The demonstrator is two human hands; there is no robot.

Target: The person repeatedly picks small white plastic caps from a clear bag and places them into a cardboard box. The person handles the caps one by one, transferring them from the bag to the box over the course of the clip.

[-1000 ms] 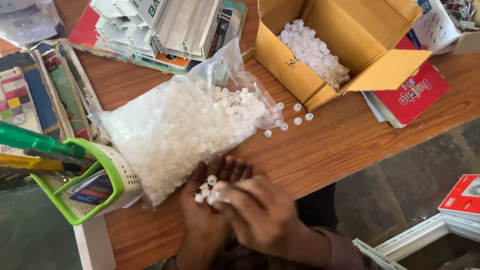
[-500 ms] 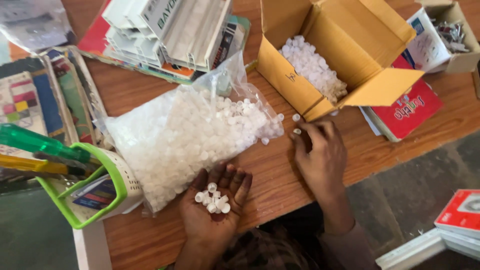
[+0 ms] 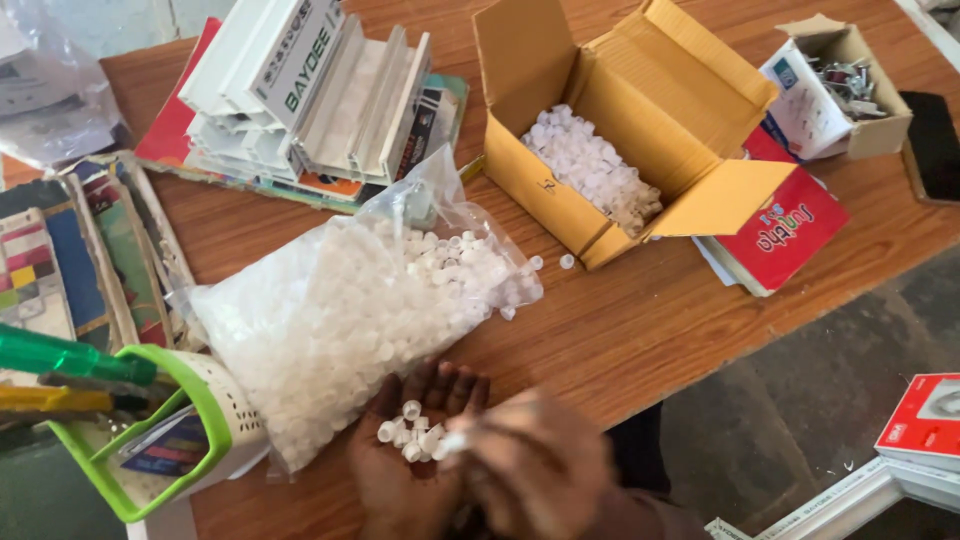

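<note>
My left hand (image 3: 395, 480) lies palm up at the table's near edge, cupping several small white plastic caps (image 3: 410, 435). My right hand (image 3: 535, 470), blurred by motion, is beside that palm with its fingertips pinched on a white cap (image 3: 452, 443). Just beyond the hands lies a clear plastic bag (image 3: 340, 310) stuffed with the same caps, its mouth open to the right with a few spilling out. One loose cap (image 3: 567, 262) rests on the wood by an open yellow cardboard box (image 3: 540, 195), which holds more caps (image 3: 590, 170).
White plastic profile pieces (image 3: 310, 90) lie on booklets at the back. A small box of screws (image 3: 845, 90), a dark phone (image 3: 935, 140) and a red booklet (image 3: 790, 235) are at the right. A green-rimmed basket (image 3: 170, 430) with tools stands at the left. A red box (image 3: 925, 420) is on the floor.
My right hand reached out to the loose caps by the bag's mouth, then came back to my left palm. Most of the loose caps on the table there are gone.
</note>
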